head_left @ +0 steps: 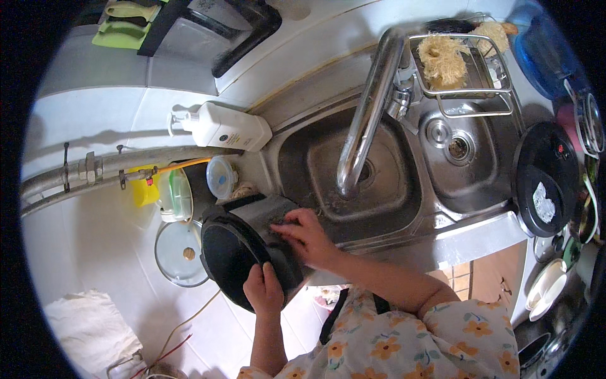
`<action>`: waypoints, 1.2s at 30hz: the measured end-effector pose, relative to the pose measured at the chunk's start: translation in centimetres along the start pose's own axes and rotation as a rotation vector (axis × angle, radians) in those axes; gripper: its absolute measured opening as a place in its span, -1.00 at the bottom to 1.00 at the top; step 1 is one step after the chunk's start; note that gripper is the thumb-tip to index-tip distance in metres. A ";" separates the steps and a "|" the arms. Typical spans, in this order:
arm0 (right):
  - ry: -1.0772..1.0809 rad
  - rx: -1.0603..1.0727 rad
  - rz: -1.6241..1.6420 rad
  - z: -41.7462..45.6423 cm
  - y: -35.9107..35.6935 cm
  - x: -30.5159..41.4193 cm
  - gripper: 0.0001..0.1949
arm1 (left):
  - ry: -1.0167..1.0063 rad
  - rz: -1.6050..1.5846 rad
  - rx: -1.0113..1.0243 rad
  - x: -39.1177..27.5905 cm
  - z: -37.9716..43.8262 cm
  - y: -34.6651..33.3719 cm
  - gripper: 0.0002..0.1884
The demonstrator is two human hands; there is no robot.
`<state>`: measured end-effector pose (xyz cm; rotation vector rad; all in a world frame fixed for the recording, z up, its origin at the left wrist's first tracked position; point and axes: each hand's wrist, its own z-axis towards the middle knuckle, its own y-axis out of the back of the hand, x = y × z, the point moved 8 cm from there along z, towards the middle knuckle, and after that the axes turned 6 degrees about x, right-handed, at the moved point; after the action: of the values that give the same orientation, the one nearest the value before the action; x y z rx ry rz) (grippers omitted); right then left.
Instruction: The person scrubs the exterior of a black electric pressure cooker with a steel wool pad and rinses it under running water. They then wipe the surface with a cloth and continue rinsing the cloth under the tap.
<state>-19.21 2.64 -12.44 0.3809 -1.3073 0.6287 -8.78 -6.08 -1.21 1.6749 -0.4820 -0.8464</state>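
A deep black container (227, 265) with a wide rim is tipped, its dark mouth facing lower left. My left hand (264, 290) grips its rim, thumb and fingers on either side of the edge. Fingers apart, my right hand (305, 239) lies at the container's grey-black outer side; whether the fingertips press on it or hover just over it is not clear. Behind the container is the larger steel sink basin (331, 203), with a chrome faucet (364, 123) reaching over it. The container's inside is too dark to make out.
A white pump bottle (232, 128) stands left of the basin. A glass lid (177, 258) and lidded tub (220, 177) are left of the container. Right are a smaller basin (454, 166), a wire rack (473, 90) with fibre scrubbers (442, 59), and a round black lid (544, 175).
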 end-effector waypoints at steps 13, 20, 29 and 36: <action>-0.078 0.028 0.061 -0.1 0.4 -4.2 -0.78 | 0.071 -0.042 0.028 0.7 1.0 -0.6 -0.67; -0.103 0.062 0.098 -0.2 0.9 -4.3 -0.80 | 0.076 -0.015 0.033 0.7 0.7 -0.3 -0.67; -0.282 0.086 0.080 -1.1 0.3 -11.9 -0.74 | 0.087 -0.020 0.045 0.6 1.0 -0.5 -0.68; -0.487 0.065 0.218 -1.5 0.5 -14.2 -0.74 | 0.029 0.008 0.039 -0.3 1.4 -0.4 -0.69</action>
<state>-20.23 0.84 -26.59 0.4669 -1.8132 0.7928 -10.08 -6.70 -1.68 1.7179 -0.4884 -0.8106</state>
